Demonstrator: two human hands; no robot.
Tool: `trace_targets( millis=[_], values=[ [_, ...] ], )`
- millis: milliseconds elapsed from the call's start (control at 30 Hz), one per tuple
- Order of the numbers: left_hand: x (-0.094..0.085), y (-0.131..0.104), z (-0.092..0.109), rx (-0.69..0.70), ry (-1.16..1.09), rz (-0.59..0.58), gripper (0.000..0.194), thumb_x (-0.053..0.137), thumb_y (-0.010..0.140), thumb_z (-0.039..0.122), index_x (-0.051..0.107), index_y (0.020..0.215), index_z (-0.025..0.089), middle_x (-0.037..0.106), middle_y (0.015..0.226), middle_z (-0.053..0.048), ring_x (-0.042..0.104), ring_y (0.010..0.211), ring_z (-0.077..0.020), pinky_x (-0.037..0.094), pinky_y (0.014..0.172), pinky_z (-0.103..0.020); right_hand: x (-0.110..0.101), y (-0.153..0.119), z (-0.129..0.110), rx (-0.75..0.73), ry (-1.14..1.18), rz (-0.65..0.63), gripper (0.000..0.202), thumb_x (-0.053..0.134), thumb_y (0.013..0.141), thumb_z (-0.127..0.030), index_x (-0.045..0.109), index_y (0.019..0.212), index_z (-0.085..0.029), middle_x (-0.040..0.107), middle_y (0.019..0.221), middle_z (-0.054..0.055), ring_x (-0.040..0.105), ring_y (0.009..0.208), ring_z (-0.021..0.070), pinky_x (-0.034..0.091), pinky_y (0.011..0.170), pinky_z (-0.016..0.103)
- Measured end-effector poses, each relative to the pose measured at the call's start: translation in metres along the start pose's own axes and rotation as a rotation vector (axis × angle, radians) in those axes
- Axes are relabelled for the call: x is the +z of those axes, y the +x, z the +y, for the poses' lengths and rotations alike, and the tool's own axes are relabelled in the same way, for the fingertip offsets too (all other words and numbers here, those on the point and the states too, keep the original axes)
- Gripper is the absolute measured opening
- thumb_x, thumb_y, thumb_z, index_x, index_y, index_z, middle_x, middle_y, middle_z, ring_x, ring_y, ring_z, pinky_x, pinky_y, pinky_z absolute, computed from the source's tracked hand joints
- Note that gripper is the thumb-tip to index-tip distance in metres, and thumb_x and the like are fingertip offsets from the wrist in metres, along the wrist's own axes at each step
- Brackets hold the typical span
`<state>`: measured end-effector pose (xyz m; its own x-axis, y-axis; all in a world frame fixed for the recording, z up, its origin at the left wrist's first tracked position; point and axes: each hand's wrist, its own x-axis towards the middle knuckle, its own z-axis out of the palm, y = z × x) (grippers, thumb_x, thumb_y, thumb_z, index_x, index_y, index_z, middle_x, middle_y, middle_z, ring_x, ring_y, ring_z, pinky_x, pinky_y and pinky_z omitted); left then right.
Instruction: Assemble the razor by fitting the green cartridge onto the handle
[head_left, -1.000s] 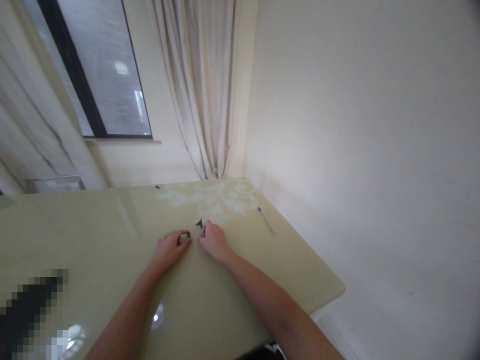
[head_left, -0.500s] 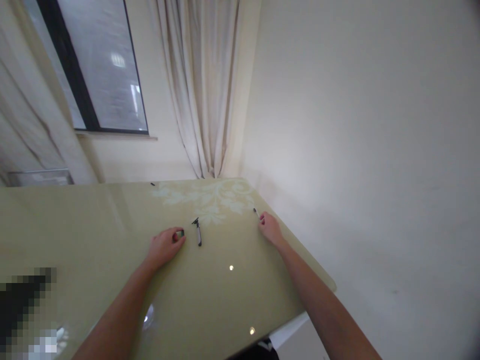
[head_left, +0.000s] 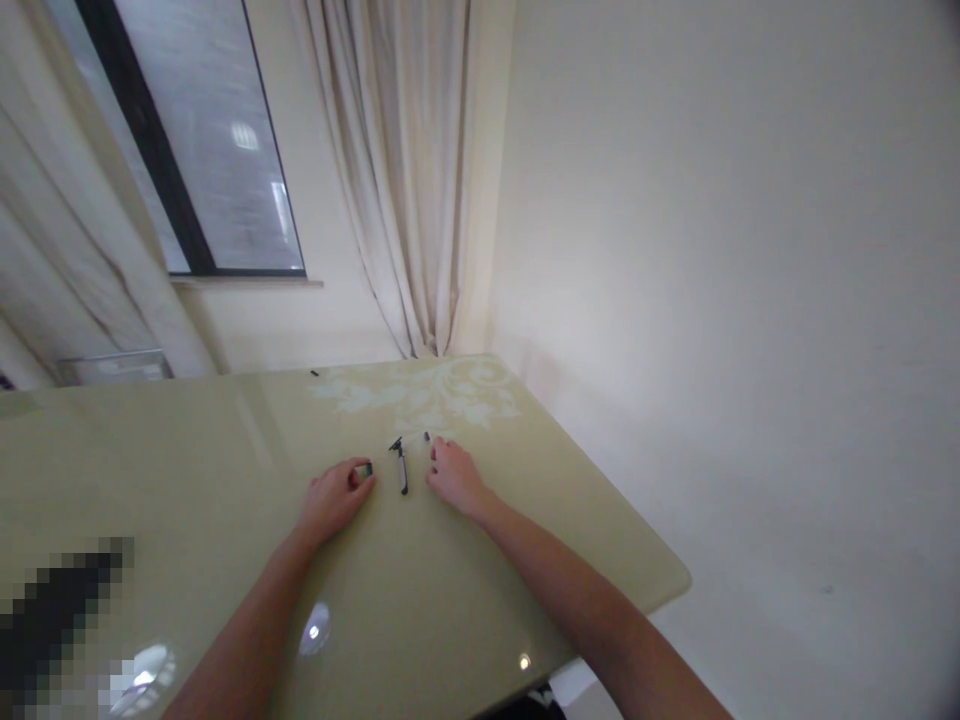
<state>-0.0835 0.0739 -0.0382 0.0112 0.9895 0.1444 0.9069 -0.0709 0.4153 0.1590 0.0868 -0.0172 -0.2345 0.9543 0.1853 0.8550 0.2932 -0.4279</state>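
The left hand (head_left: 330, 500) rests on the pale yellow-green table (head_left: 420, 590), thumb and fingertips pinched in a narrow gap around a small block (head_left: 368, 469). The block is dark with a greenish tint, short and stubby; the fingers cover part of it, and its exact form is too small to make out.

Between the two hands, touching neither, lies a razor (head_left: 403, 474). Its slim handle is grey with darker edging and a dark butt that points back toward the wearer; at the far end sits a thin black head, set aslant across the handle.

Just right of the razor, the right hand (head_left: 459, 478) is nearly closed about a slender item (head_left: 427, 437). Only its dark tip shows clearly, poking out ahead of the fingertips; the hand hides most of the rest.

Beyond both hands, a whitish floral pattern (head_left: 480, 400) spreads over the tabletop, and a tiny black piece (head_left: 314, 373) lies near the far edge, ahead of the left hand.
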Motion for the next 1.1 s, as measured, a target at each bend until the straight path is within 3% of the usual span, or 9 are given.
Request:
trace_targets(
  millis=[167, 367, 467, 600, 733, 867, 1000, 1100],
  values=[
    [0.003, -0.001, -0.001, 0.013, 0.002, 0.012, 0.045, 0.051, 0.093, 0.043, 0.068, 0.126, 0.018, 0.069, 0.083, -0.004, 0.066, 0.084, -0.0243, 0.042, 0.074, -0.033, 0.003, 0.002, 0.006, -0.013, 0.078, 0.002, 0.027, 0.063, 0.084, -0.013, 0.061, 0.109, -0.019, 0.066, 0.095, 0.007, 0.06, 0.084, 0.02, 0.039, 0.074, 0.029],
    [-0.001, -0.007, 0.0, 0.01, -0.029, 0.039, 0.051, 0.05, 0.093, 0.049, 0.059, 0.133, 0.019, 0.066, 0.079, 0.0, 0.066, 0.079, -0.0225, 0.043, 0.074, -0.032, -0.002, 0.002, 0.013, 0.08, 0.298, 0.044, 0.035, 0.08, 0.079, -0.034, 0.06, 0.104, -0.019, 0.063, 0.084, 0.001, 0.056, 0.075, 0.017, 0.038, 0.069, 0.028],
    [-0.006, -0.016, 0.019, 0.013, -0.012, 0.045, 0.041, 0.043, 0.097, 0.054, 0.062, 0.11, 0.02, 0.064, 0.076, -0.001, 0.064, 0.072, -0.0217, 0.042, 0.067, -0.032, -0.01, -0.001, 0.021, 0.118, 0.413, 0.018, 0.027, 0.077, 0.085, -0.034, 0.061, 0.1, -0.018, 0.063, 0.08, 0.001, 0.057, 0.072, 0.0154, 0.038, 0.066, 0.027],
    [-0.002, -0.029, 0.058, -0.01, 0.166, -0.036, 0.051, 0.034, 0.1, 0.064, 0.059, 0.083, 0.023, 0.071, 0.082, -0.008, 0.069, 0.079, -0.0275, 0.044, 0.069, -0.036, -0.012, -0.006, 0.027, 0.138, 0.505, 0.053, 0.018, 0.074, 0.086, -0.028, 0.062, 0.094, -0.018, 0.063, 0.079, 0.0, 0.058, 0.071, 0.014, 0.039, 0.066, 0.025],
    [0.005, -0.035, 0.078, 0.009, 0.305, -0.099, 0.046, 0.037, 0.1, 0.059, 0.061, 0.086, 0.022, 0.075, 0.093, -0.014, 0.073, 0.088, -0.0334, 0.047, 0.073, -0.039, -0.01, -0.007, 0.021, 0.111, 0.554, 0.106, 0.014, 0.073, 0.085, -0.023, 0.063, 0.093, -0.018, 0.063, 0.077, -0.001, 0.057, 0.069, 0.0133, 0.039, 0.065, 0.025],
    [-0.001, -0.034, 0.074, -0.041, 0.307, -0.124, 0.042, 0.034, 0.104, 0.046, 0.064, 0.086, 0.022, 0.077, 0.094, -0.014, 0.074, 0.085, -0.0305, 0.048, 0.07, -0.036, -0.011, -0.006, 0.012, 0.074, 0.65, 0.152, 0.007, 0.068, 0.088, -0.023, 0.064, 0.091, -0.018, 0.063, 0.077, -0.001, 0.056, 0.068, 0.013, 0.041, 0.066, 0.025],
    [-0.01, -0.036, 0.074, -0.083, 0.312, -0.037, 0.043, 0.031, 0.105, 0.043, 0.065, 0.09, 0.021, 0.078, 0.094, -0.015, 0.074, 0.081, -0.0295, 0.046, 0.069, -0.035, -0.007, -0.007, 0.006, 0.082, 0.769, 0.109, 0.019, 0.063, 0.096, -0.036, 0.065, 0.089, -0.018, 0.066, 0.081, 0.001, 0.059, 0.074, 0.0149, 0.044, 0.071, 0.026],
    [-0.006, -0.041, 0.086, 0.029, 0.268, 0.09, 0.039, 0.034, 0.106, 0.04, 0.065, 0.09, 0.022, 0.077, 0.09, -0.012, 0.073, 0.082, -0.0278, 0.046, 0.072, -0.035, 0.001, -0.008, 0.001, 0.124, 0.94, -0.015, 0.036, 0.055, 0.101, -0.05, 0.064, 0.088, -0.018, 0.068, 0.086, 0.004, 0.061, 0.079, 0.0164, 0.045, 0.071, 0.027]
  ],
)
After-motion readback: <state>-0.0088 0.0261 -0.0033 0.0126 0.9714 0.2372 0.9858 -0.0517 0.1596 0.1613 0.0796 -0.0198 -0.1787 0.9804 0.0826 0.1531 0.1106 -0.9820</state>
